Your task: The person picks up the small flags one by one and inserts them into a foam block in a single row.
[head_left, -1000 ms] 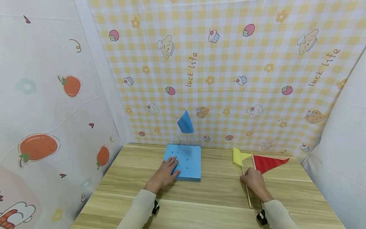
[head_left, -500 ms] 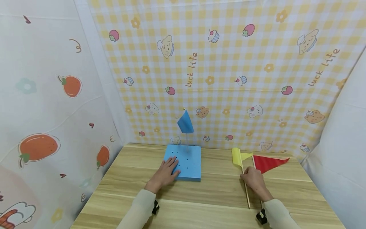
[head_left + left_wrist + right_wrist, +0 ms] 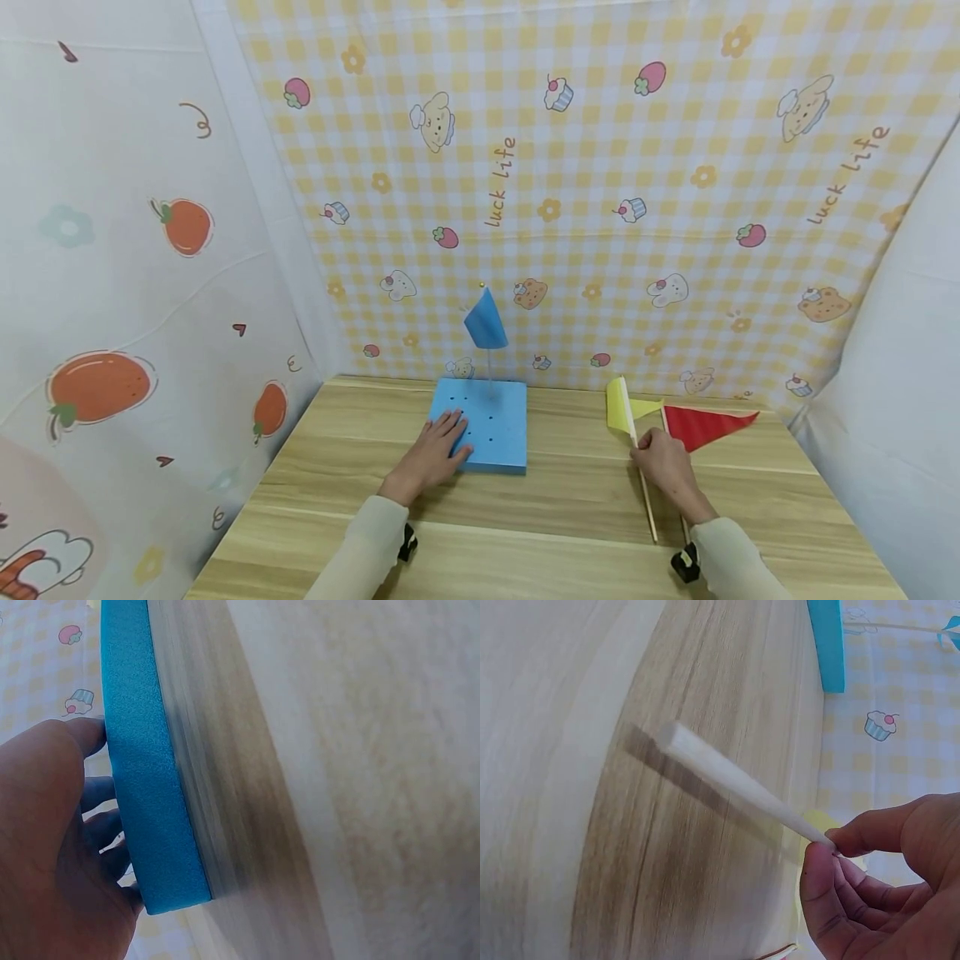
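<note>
My left hand (image 3: 435, 454) rests with spread, fairly straight fingers on the left front part of a blue foam block (image 3: 504, 433) dotted with small holes. A blue flag (image 3: 487, 323) stands upright in the back of that block. On the right, my right hand (image 3: 667, 467) pinches the thin wooden stick of a yellow flag (image 3: 618, 407) between thumb and fingers. In the right wrist view the stick (image 3: 727, 776) points toward the camera, its shadow on the table beside it. A red triangular flag (image 3: 705, 427) lies behind the right hand, its stick partly hidden under hand and wrist.
The wooden table (image 3: 555, 533) ends at a yellow checked cloth backdrop (image 3: 585, 150) behind the block. A white patterned cloth (image 3: 135, 283) hangs on the left, and a white cloth (image 3: 900, 350) on the right.
The top of the yellow flag has risen a little and its stick has turned slightly in my right hand. My left hand has stayed on the block.
</note>
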`<state>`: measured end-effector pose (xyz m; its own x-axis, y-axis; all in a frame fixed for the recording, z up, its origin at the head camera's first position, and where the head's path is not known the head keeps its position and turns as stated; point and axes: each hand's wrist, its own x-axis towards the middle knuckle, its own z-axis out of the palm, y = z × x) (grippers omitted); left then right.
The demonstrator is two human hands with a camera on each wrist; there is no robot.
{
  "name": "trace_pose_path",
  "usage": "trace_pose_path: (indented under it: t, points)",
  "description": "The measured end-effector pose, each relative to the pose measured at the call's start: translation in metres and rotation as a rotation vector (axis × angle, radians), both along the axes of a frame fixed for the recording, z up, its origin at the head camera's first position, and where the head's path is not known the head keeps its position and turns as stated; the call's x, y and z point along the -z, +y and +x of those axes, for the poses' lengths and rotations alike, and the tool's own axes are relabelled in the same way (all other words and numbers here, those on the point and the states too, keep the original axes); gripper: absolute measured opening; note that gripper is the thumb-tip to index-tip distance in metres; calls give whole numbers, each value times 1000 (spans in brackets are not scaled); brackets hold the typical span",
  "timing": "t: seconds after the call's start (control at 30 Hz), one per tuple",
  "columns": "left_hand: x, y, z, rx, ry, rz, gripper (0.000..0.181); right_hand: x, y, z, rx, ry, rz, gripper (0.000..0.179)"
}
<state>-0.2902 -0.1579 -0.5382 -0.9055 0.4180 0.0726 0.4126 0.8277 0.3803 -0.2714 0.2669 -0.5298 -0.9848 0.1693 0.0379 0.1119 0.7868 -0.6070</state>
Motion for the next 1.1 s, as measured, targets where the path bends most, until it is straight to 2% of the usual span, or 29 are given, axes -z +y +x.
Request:
trace_pose_path:
  t: [0.33,1.1]
  points:
    - [-1,1,-1,3,-8,-4,62,-5,-1,-1,-7,37,-9,20]
    - [0,1,0,-8,-12,-8,62,-12,-5,3,1,72,-46,13]
